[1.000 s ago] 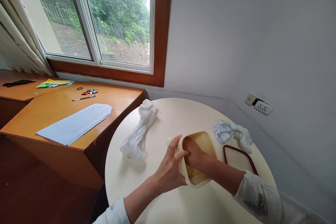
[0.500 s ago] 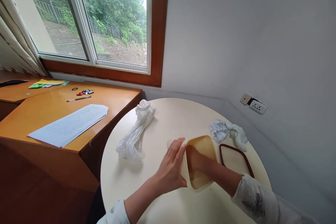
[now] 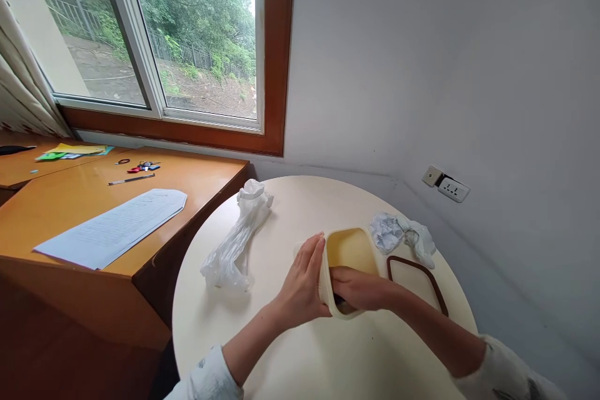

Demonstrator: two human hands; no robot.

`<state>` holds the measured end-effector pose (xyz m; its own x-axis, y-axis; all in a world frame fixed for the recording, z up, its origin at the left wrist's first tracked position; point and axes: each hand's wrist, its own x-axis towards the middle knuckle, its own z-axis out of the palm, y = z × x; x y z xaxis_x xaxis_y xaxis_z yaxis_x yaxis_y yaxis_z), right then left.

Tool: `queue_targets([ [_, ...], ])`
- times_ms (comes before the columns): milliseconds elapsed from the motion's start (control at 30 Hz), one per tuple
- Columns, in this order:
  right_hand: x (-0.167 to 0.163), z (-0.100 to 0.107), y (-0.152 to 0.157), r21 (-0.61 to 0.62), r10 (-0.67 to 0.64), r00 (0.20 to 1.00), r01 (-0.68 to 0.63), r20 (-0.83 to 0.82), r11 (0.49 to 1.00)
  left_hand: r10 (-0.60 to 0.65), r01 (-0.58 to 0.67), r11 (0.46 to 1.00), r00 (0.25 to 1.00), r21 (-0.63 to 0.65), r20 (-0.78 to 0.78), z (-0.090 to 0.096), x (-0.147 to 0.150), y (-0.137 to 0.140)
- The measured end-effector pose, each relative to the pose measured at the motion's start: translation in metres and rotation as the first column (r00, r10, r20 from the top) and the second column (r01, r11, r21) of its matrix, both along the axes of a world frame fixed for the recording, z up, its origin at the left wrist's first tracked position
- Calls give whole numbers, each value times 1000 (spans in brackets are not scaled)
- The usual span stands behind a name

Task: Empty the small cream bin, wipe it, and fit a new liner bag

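Observation:
My left hand (image 3: 304, 281) grips the left side of a cream plastic container (image 3: 349, 247), thumb low and fingers up along the wall. The container is tilted so that its opening faces me. My right hand (image 3: 359, 287) reaches into its lower part, with the fingers curled near the left inner wall. Something dark shows below those fingertips, too hidden to name. To the right of the container lies a clear lid with a brown rim (image 3: 424, 272).
All this is on a round cream table (image 3: 309, 194). A white plastic bag (image 3: 239, 237) lies on the left, crumpled paper or plastic (image 3: 387, 232) at the right. A wooden desk (image 3: 206, 178) with papers (image 3: 115, 225) and a pen (image 3: 131, 179) adjoins it. A wall socket (image 3: 453, 189) is beyond.
My right hand has drawn back from deep in the container towards its opening, so more of the hand shows. My left hand keeps its hold. The view has shifted slightly.

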<state>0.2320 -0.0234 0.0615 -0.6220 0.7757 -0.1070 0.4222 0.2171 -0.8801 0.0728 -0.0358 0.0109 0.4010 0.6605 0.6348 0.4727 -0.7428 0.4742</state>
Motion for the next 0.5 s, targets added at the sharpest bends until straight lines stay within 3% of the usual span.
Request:
queue_targets([
  [100, 10, 25, -21, 37, 139, 975, -147, 172, 988, -14, 14, 1000, 1000, 24, -1, -1, -1, 3],
  [200, 16, 37, -39, 107, 99, 953, -134, 286, 985, -44, 45, 999, 999, 19, -25, 1, -1, 5],
  [367, 21, 23, -37, 105, 8, 896, -61, 444, 993, -109, 112, 993, 992, 48, -62, 8, 1, 8],
  [500, 18, 5, -17, 29, 75, 842, -107, 534, 994, -155, 158, 987, 985, 32, -77, 8, 4, 10],
])
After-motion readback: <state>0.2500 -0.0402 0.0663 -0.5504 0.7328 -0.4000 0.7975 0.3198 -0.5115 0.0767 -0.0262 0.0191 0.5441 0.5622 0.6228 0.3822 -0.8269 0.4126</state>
